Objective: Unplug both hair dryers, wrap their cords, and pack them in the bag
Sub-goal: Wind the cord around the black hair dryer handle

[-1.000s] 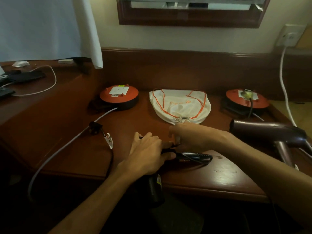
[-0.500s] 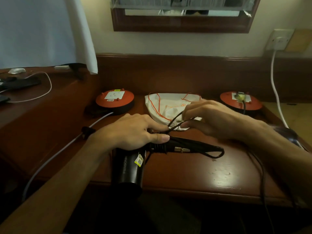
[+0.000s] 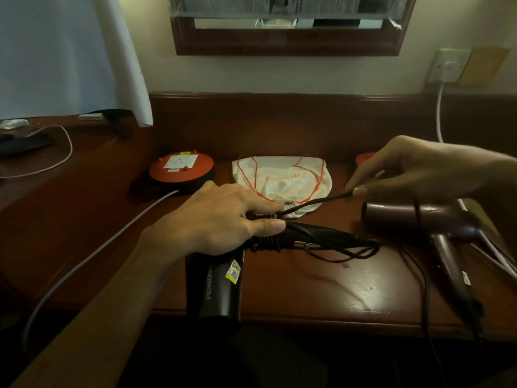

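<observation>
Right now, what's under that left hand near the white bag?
The left hand grips the black hair dryer where its handle meets the barrel, over a few turns of black cord. The joint itself is covered. The white bag lies just beyond.

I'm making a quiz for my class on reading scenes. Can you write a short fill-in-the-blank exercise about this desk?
1. The left hand holds the black hair dryer, while the right hand pinches its ____.
2. The drawstring bag is white with ____ strings.
3. The second hair dryer lies to the ____ of the black one.
4. The cable reel left of the bag has a ____ top.

Missing words: cord; orange; right; red
</observation>
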Demonstrator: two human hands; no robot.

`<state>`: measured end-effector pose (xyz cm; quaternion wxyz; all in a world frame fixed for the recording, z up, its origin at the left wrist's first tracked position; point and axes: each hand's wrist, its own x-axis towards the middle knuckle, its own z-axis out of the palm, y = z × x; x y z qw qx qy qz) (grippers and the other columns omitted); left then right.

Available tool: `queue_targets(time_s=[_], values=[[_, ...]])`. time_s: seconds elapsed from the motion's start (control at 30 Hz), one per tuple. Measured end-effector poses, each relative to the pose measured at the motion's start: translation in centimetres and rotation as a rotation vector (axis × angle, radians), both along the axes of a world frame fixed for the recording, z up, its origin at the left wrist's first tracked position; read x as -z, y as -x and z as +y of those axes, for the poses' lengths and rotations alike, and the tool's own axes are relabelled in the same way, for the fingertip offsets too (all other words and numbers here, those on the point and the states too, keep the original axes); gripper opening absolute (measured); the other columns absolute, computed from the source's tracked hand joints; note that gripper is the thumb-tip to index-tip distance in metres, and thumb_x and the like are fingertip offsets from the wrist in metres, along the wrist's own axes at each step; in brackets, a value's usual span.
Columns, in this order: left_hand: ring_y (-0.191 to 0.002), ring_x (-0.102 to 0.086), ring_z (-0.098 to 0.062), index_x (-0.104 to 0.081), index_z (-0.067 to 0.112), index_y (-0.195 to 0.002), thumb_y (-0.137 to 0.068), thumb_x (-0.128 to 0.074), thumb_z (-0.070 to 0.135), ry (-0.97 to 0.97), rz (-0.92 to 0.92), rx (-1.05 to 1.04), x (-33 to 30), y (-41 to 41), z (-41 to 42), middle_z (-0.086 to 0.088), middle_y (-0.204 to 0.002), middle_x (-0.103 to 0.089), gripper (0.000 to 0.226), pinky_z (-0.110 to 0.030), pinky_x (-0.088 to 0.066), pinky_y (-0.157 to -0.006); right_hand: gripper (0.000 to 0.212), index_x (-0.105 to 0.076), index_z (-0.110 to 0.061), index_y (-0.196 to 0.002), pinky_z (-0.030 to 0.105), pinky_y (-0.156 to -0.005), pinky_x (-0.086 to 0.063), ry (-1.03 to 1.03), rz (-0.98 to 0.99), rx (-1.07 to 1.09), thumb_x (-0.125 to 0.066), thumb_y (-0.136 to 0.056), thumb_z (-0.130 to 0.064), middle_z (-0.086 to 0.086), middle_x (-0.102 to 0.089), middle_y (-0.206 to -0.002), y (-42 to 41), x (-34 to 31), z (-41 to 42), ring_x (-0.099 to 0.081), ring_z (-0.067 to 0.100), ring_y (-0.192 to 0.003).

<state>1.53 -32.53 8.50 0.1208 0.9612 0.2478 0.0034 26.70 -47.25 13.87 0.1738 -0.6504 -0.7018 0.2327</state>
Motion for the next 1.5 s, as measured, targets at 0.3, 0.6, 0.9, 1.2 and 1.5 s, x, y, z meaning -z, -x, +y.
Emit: queue_targets(time_s=[0.3,0.6,0.9,1.2,1.5], values=[[-0.095,-0.063,0.004,-0.065,0.054,-0.118,-0.095,-0.048,0.066,0.357,-0.271,-0.093,8.7,1.9,4.3,0.026,-0.095,-0.069,0.031,-0.050,-0.047,-0.097,0.052,-0.041,-0.053,-0.140,0.004,-0.075,-0.044,0.074,0.073,-0.129,-0.053,-0.102,-0.019,-0.052,-0.057,-0.102,6.8,8.8,-1.8,-0.057,-0.023,-0.094],[-0.091,-0.047,0.003,-0.065,0.057,-0.108,-0.094,-0.057,0.055,0.176,-0.422,-0.271,11.7,1.8,4.3,0.017,-0.082,-0.059,0.017,-0.042,-0.035,-0.093,0.066,-0.031,-0.055,-0.148,0.014,-0.094,-0.045,0.003,-0.058,-0.126,-0.046,-0.103,-0.009,-0.043,-0.055,-0.115,7.8,15.8,0.5,-0.052,-0.021,-0.106],[-0.089,-0.052,0.002,-0.067,0.056,-0.104,-0.078,-0.045,0.085,0.087,-0.523,-0.287,12.6,1.6,3.9,0.019,-0.082,-0.064,0.045,-0.041,-0.039,-0.088,0.079,-0.012,-0.077,-0.135,0.041,-0.082,-0.052,-0.016,-0.139,-0.164,-0.045,-0.102,-0.014,-0.007,-0.066,-0.109,8.5,17.0,1.4,-0.061,0.013,-0.097],[-0.089,-0.055,-0.003,-0.072,0.051,-0.105,-0.079,-0.055,0.078,0.209,-0.641,-0.170,12.8,2.5,4.7,0.019,-0.084,-0.065,0.042,-0.041,-0.044,-0.087,0.043,-0.062,-0.048,-0.117,-0.006,-0.079,-0.037,0.127,-0.032,0.015,-0.051,-0.102,-0.009,-0.049,-0.049,-0.092,6.1,18.1,3.6,-0.056,-0.017,-0.100],[-0.094,-0.041,0.011,-0.053,0.049,-0.136,-0.072,-0.056,0.085,0.121,-0.373,-0.106,12.0,3.2,2.7,0.028,-0.088,-0.052,0.074,-0.033,-0.030,-0.099,0.020,-0.072,-0.017,-0.073,0.022,-0.053,-0.043,0.096,-0.034,-0.039,-0.071,-0.092,-0.023,-0.009,-0.065,-0.063,4.8,16.6,11.4,-0.057,0.005,-0.055]])
